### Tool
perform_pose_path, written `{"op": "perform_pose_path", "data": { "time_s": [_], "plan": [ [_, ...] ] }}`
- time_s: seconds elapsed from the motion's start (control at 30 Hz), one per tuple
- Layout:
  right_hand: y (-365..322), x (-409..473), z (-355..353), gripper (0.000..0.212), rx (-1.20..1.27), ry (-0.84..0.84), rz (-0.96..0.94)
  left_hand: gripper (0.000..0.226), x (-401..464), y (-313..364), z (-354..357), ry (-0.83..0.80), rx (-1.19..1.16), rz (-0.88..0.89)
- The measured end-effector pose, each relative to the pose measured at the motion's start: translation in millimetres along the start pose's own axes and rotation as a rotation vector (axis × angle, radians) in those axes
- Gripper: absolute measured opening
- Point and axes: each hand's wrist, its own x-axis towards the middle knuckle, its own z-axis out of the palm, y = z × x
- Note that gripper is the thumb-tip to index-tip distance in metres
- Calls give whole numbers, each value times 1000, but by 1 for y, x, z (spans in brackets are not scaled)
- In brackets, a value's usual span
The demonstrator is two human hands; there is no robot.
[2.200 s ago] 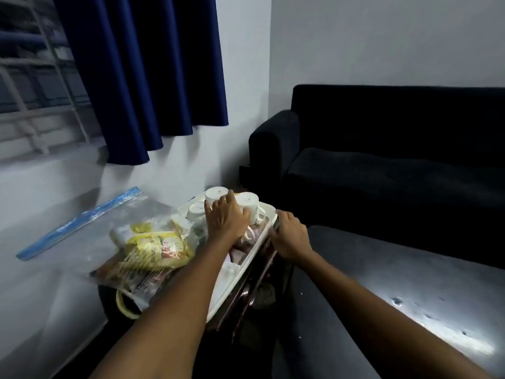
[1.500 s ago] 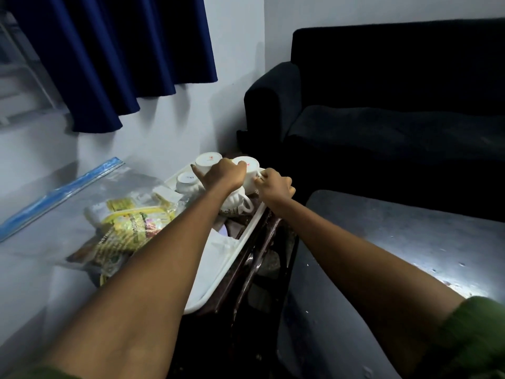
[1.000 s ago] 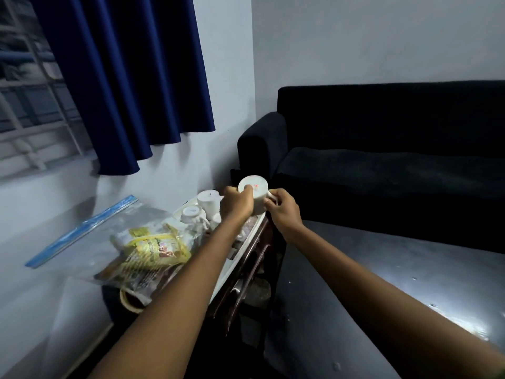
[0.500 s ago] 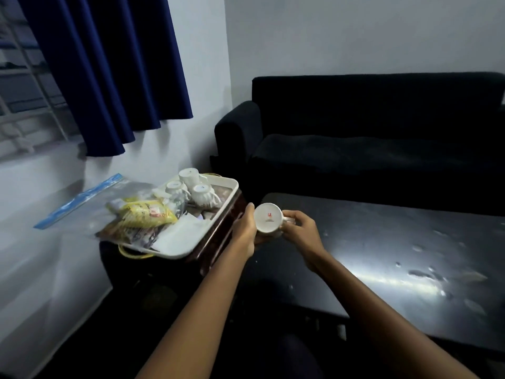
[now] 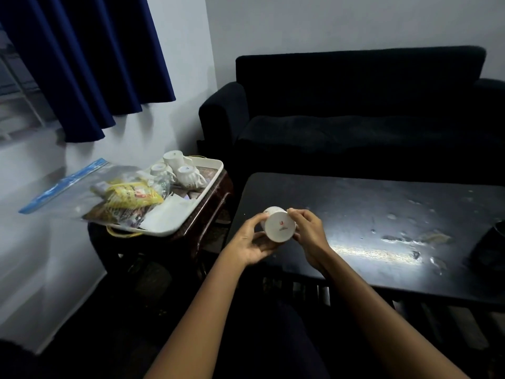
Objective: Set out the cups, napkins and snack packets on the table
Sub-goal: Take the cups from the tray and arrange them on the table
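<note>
I hold a white cup (image 5: pixel 280 227) on its side between both hands above the left end of the dark table (image 5: pixel 382 214); its base, with a small red mark, faces me. My left hand (image 5: pixel 252 239) cups it from the left and below, my right hand (image 5: pixel 307 233) grips its right side. Three more white cups (image 5: pixel 188 176) stand upside down at the far end of a white tray (image 5: pixel 210 181) on the side stand. White napkins (image 5: pixel 169 214) lie in the tray. A clear zip bag with yellow snack packets (image 5: pixel 128 195) rests on its left part.
A dark sofa (image 5: pixel 355 119) stands behind the table. The wooden side stand (image 5: pixel 207 214) sits between the table and the wall with a blue curtain (image 5: pixel 82 64). A dark object (image 5: pixel 489 244) lies at the table's right edge. The table top has scuffed patches.
One cup has come off the tray in both hands and moved right and toward me, over the table's left end. It has tipped so its base faces me.
</note>
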Motion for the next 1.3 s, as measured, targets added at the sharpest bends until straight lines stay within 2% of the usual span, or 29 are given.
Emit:
{"op": "perform_pose_path", "data": {
  "time_s": [0.1, 0.23, 0.3, 0.37, 0.47, 0.5, 0.6, 0.67, 0.87, 1.13, 1.3],
  "plan": [
    [-3, 2, -7, 18, 10, -62, 102, 27, 2, -3, -1, -25, 74, 14],
    [-5, 10, -19, 58, -52, -215, 238, 5, 3, -4, 2, -68, 143, 120],
    [-6, 15, -23, 71, -64, -228, 253, 7, 1, -3, 3, -115, 172, 181],
    [-8, 18, -28, 62, -84, -283, 223, 14, -1, -1, 2, -178, 203, 223],
    [-11, 19, -35, 27, -109, -337, 148, 34, -1, 4, 2, -192, 254, 260],
    [-10, 20, -37, 29, -126, -335, 132, 38, 0, 5, 2, -169, 289, 271],
    [-8, 23, -39, 72, -204, -338, 104, 54, 2, 8, 4, -99, 441, 304],
    [-3, 23, -39, 80, -242, -335, 79, 62, 5, 7, 5, -103, 540, 352],
    [6, 22, -45, 78, -390, -256, -38, 75, 18, -3, 8, -85, 761, 516],
    [20, 32, -56, 72, -509, -155, -130, 77, 47, -20, 25, -78, 897, 548],
    [32, 50, -67, 82, -530, -102, -113, 81, 70, -25, 41, -92, 963, 513]
  ]
}}
